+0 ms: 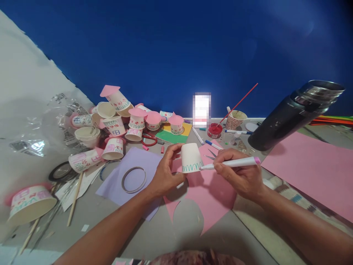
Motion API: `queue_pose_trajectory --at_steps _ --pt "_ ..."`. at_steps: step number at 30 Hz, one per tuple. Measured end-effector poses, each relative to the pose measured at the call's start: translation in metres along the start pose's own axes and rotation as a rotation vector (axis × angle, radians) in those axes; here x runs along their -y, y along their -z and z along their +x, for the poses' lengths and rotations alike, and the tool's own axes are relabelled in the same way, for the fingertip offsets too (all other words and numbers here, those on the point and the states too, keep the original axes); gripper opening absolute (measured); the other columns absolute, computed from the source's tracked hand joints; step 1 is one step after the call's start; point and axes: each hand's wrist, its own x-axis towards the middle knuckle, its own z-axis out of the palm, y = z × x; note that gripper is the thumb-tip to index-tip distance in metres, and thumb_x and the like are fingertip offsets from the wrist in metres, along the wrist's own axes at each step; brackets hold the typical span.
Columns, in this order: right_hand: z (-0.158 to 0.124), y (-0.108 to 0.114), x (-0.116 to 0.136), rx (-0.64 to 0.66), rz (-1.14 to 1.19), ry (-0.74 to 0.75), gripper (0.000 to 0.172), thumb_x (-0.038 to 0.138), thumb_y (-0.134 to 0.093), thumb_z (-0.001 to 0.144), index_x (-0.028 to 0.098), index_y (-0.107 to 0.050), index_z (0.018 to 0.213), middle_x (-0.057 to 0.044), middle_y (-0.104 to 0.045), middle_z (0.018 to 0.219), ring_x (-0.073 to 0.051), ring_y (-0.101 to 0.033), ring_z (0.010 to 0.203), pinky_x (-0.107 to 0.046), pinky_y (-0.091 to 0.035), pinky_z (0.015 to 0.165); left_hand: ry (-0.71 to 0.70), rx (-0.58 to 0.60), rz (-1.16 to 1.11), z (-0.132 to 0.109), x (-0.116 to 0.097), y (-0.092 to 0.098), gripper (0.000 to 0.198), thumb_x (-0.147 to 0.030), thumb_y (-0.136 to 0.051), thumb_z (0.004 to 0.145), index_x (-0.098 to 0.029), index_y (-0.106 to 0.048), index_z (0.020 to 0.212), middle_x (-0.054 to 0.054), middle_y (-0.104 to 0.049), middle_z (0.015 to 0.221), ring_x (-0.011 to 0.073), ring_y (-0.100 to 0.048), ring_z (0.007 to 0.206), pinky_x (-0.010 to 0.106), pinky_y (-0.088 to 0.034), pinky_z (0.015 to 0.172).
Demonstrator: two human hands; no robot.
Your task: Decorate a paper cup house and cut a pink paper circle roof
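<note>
My left hand (167, 173) grips a white paper cup (191, 157) held upside down, fingers closed round its side. A teal zigzag line runs along the cup's lower rim. My right hand (239, 175) is closed on a white marker with a pink end (231, 163), and its tip touches the cup at the right end of the zigzag. Both hands hover over a pink paper sheet (212, 191) with a round cut-out. Small scissors (211, 154) lie just behind the cup.
A heap of decorated paper cups with pink lids (121, 117) lies at the left. A lilac sheet with a tape ring (134, 179), a red paint pot (214, 130), a cup with a brush (235, 118), loose markers and a black flask (292, 116) stand around.
</note>
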Motion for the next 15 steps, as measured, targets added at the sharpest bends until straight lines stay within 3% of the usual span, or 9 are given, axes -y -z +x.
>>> queue_pose_trajectory --at_steps 8,15 --pt "0.0009 -0.0026 0.0017 0.032 -0.038 -0.019 0.012 0.018 -0.066 0.09 0.021 -0.069 0.079 -0.001 -0.07 0.067 -0.013 -0.059 0.052 -0.025 -0.046 0.047 -0.01 0.002 0.044 -0.0002 -0.0001 -0.0001 0.073 -0.017 -0.077 0.073 -0.03 -0.054 0.142 0.01 -0.055 0.148 0.0322 -0.051 0.142 0.051 -0.039 0.122" --pt "-0.0005 -0.0017 0.0005 -0.028 -0.018 -0.064 0.013 0.019 -0.066 0.09 0.02 -0.069 0.077 0.0 -0.068 0.066 -0.012 -0.056 0.052 -0.024 -0.044 0.047 -0.013 0.001 0.044 0.0001 0.0021 0.0002 0.075 -0.016 -0.077 0.073 -0.03 -0.054 0.143 0.01 -0.056 0.149 0.0321 -0.051 0.143 0.05 -0.038 0.123"
